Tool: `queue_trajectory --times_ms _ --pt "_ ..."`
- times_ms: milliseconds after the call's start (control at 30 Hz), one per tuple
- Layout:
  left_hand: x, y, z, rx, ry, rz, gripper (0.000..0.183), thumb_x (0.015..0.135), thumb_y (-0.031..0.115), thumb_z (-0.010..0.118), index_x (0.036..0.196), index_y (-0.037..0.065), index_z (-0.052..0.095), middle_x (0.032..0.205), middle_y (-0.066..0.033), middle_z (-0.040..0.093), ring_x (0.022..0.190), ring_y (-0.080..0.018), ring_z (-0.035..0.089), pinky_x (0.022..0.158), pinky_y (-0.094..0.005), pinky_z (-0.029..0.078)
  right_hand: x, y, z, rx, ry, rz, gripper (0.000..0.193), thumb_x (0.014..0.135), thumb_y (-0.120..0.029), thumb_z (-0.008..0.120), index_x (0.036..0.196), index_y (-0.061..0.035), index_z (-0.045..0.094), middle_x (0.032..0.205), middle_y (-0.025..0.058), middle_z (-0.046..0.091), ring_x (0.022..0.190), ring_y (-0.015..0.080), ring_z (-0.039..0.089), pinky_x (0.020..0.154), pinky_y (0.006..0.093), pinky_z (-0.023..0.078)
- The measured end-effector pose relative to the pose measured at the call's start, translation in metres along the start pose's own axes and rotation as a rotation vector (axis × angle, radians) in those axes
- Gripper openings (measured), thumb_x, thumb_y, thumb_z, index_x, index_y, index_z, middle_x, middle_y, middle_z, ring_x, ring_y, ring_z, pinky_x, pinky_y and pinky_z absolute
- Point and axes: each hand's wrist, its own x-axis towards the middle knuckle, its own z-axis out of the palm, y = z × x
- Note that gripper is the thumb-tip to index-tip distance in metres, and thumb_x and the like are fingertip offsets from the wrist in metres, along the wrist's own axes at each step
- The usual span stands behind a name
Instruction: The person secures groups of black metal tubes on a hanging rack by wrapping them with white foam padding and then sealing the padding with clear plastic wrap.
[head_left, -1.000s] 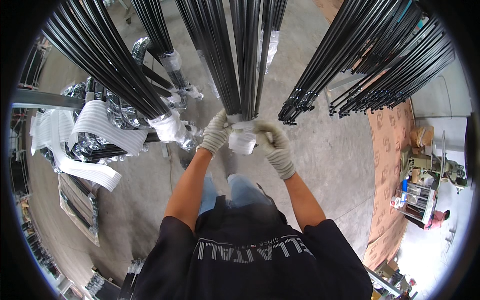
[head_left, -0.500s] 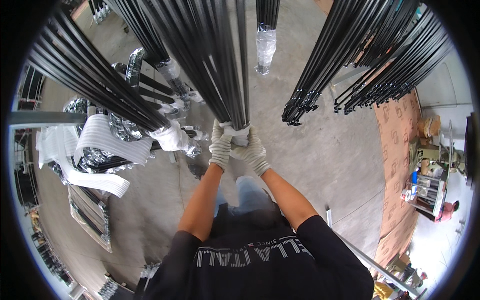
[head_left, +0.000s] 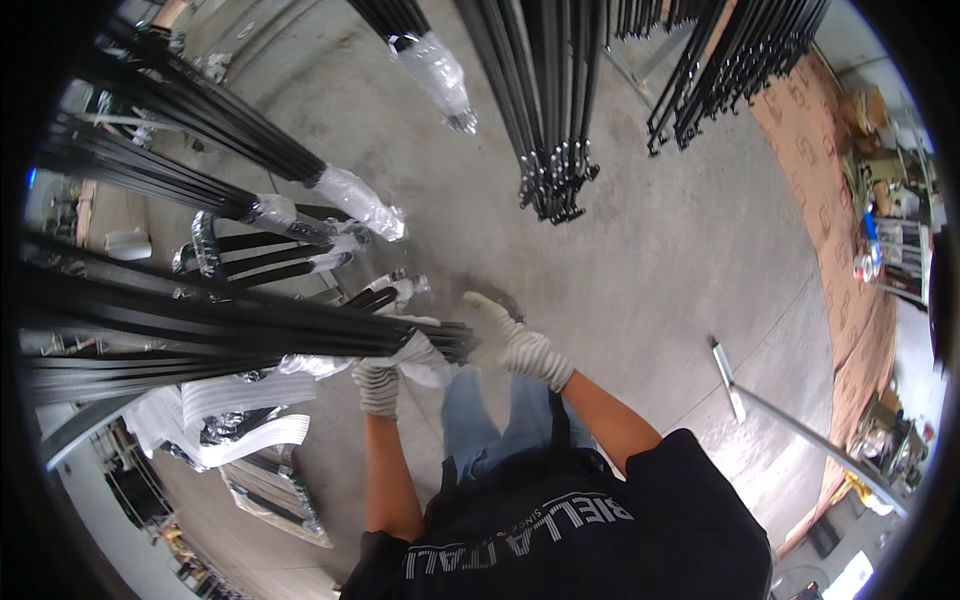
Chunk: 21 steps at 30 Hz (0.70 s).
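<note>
A bundle of long black tubes (head_left: 270,312) slants in from the left, its near end loosely wrapped in white plastic film (head_left: 424,362). My left hand (head_left: 377,386), in a striped white glove, holds the bundle from below near that end; its fingers are partly hidden behind the tubes and film. My right hand (head_left: 528,350), gloved alike, is just right of the bundle's end, apart from it, with fingers stretched out and nothing in them.
Other wrapped tube bundles (head_left: 365,203) stand at the left, beside white foam sheet (head_left: 245,400). Bare-ended black rods (head_left: 555,180) hang ahead, with more at the far right. A metal bar (head_left: 800,435) crosses the lower right. Brown cardboard (head_left: 800,120) lines the right side.
The bundle, held upright ahead by both hands before, has swung to the left and tilted down. My right hand has let go and opened. The view has turned to the right.
</note>
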Motion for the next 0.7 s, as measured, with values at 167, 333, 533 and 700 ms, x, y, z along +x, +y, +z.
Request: queue_trajectory --times_ms 167,333,533,700 --pt "0.003 0.028 0.004 -0.024 -0.150 0.085 0.025 0.078 0.018 0.054 0.097 0.002 0.053 0.098 -0.0085 0.056 0.089 -0.0181 0.053 0.081 -0.0299 0.041 -0.014 0.024 -0.007 -0.233 0.034 0.011 0.085 0.060 -0.028 0.070 0.128 -0.0055 0.024 0.125 0.0183 0.033 0.116 0.0298 0.034 0.096 0.0326 0.028" --pt "0.002 0.040 0.031 -0.192 -0.128 0.030 0.023 0.079 0.017 0.051 0.096 0.002 0.054 0.096 -0.0086 0.056 0.089 -0.0194 0.054 0.083 -0.0299 0.042 0.009 -0.011 0.039 -0.619 0.162 -0.286 0.090 0.052 -0.028 0.073 0.125 -0.0032 0.026 0.123 0.0165 0.034 0.114 0.0298 0.034 0.096 0.0343 0.027" --pt "-0.007 0.009 0.012 0.287 -0.111 0.246 0.010 0.075 0.008 0.052 0.081 0.005 0.059 0.075 -0.0042 0.059 0.073 -0.0175 0.055 0.067 -0.0298 0.045 0.046 0.002 0.057 -0.481 0.299 -0.383 0.066 0.053 -0.008 0.069 0.112 -0.0036 0.040 0.098 0.0152 0.051 0.094 0.0311 0.049 0.086 0.0355 0.038" --pt "-0.005 0.006 0.043 -0.454 0.012 -0.096 0.014 0.078 0.015 0.053 0.089 0.007 0.053 0.079 -0.0024 0.054 0.074 -0.0125 0.051 0.068 -0.0250 0.044 0.040 -0.010 0.059 -0.530 0.350 -0.409 0.063 0.057 -0.013 0.072 0.112 -0.0037 0.041 0.098 0.0132 0.052 0.090 0.0233 0.053 0.078 0.0305 0.043"
